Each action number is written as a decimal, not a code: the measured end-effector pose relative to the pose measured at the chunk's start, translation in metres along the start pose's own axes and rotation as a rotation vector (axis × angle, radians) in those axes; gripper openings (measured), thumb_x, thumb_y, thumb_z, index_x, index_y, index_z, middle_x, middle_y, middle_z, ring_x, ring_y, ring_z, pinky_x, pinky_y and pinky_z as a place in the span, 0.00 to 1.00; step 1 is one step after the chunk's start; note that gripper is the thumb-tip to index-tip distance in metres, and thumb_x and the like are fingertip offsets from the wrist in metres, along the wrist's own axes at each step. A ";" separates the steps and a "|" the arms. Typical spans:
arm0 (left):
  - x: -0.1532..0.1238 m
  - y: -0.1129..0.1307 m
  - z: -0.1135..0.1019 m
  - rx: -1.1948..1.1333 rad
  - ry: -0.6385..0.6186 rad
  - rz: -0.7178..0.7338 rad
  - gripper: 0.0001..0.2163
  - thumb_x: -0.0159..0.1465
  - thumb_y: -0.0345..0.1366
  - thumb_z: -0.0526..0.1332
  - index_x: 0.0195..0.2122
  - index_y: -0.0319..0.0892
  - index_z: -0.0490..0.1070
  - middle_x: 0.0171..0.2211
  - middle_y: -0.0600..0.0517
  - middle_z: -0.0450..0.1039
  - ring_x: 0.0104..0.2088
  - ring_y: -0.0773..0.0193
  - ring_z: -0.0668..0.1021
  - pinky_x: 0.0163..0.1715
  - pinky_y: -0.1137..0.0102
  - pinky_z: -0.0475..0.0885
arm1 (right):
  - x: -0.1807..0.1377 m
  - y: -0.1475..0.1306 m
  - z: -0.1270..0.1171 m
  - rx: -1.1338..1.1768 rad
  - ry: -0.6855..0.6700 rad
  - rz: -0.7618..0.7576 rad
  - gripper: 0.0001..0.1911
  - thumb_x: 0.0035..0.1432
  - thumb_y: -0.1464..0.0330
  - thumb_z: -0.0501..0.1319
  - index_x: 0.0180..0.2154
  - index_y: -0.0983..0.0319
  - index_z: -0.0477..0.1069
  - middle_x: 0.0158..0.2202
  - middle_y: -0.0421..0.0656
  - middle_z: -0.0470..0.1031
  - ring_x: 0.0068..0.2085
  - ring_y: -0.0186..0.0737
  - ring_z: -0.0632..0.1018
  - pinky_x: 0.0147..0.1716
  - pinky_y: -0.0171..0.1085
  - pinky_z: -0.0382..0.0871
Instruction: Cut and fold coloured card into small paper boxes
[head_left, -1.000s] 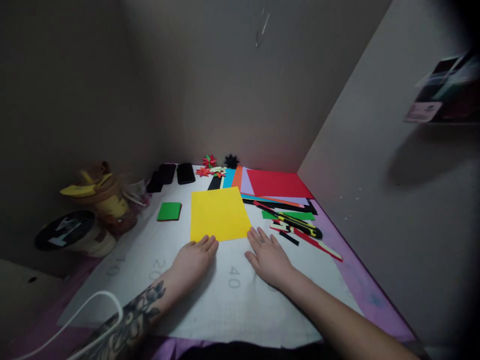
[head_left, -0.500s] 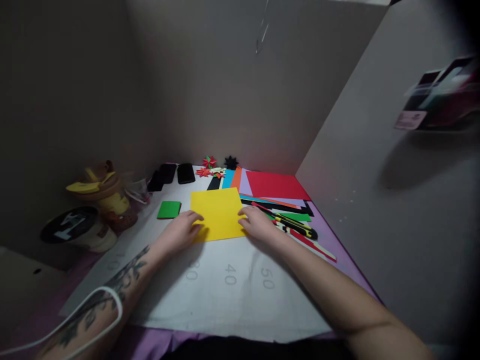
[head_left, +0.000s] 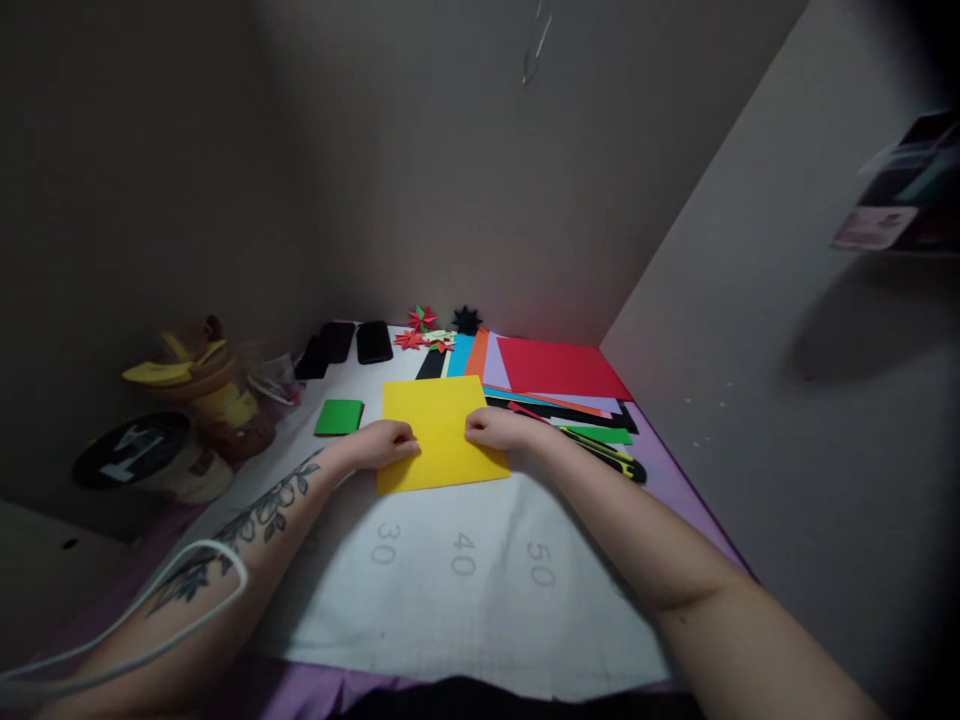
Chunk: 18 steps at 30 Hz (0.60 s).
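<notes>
Head view: across a white-covered surface, a stack of coloured sheets topped with red lies at the far right, and a square yellow sheet lies nearer, at centre. Left hand and right hand rest over its opposite side edges, fingers curled, though I cannot tell whether they pinch it. Smaller still are a black-and-yellow cutter beside the right forearm, a green square near the left hand, and a black paper star by the wall.

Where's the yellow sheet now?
Head view, centre: the yellow sheet lies right of the green square, left hand over the sheet's left edge, right hand over its right.
</notes>
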<state>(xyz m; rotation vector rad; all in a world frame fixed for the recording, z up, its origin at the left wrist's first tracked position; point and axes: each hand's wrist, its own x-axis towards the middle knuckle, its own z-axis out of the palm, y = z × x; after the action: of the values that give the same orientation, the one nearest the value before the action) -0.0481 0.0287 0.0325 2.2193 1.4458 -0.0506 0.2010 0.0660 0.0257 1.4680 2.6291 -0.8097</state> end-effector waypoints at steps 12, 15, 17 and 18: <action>0.005 -0.008 0.019 0.103 0.193 -0.125 0.13 0.58 0.44 0.54 0.29 0.42 0.74 0.32 0.47 0.78 0.31 0.60 0.76 0.26 0.70 0.60 | 0.004 -0.001 0.019 -0.205 0.109 0.014 0.12 0.57 0.67 0.54 0.34 0.63 0.75 0.40 0.46 0.76 0.38 0.39 0.73 0.33 0.32 0.58; 0.005 -0.009 0.017 0.043 0.155 -0.117 0.13 0.57 0.45 0.55 0.30 0.42 0.75 0.33 0.49 0.78 0.31 0.61 0.76 0.27 0.71 0.61 | 0.003 -0.002 0.018 -0.234 0.091 0.014 0.12 0.58 0.66 0.54 0.35 0.63 0.75 0.41 0.47 0.75 0.39 0.40 0.73 0.34 0.33 0.59; 0.004 -0.009 0.015 0.017 0.121 -0.117 0.13 0.56 0.45 0.56 0.31 0.43 0.75 0.33 0.50 0.78 0.32 0.61 0.77 0.27 0.72 0.62 | 0.004 -0.003 0.016 -0.246 0.079 0.003 0.12 0.58 0.65 0.54 0.35 0.63 0.75 0.41 0.47 0.75 0.40 0.40 0.73 0.35 0.33 0.59; 0.004 -0.009 0.014 0.014 0.111 -0.123 0.13 0.56 0.45 0.57 0.31 0.43 0.76 0.33 0.50 0.78 0.32 0.61 0.77 0.27 0.72 0.62 | 0.004 -0.003 0.016 -0.252 0.075 -0.002 0.12 0.58 0.65 0.55 0.35 0.63 0.75 0.41 0.47 0.75 0.40 0.40 0.73 0.35 0.33 0.59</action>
<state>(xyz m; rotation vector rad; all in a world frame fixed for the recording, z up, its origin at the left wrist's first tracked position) -0.0505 0.0293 0.0158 2.1718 1.6453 0.0221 0.1930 0.0605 0.0123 1.4535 2.6655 -0.4110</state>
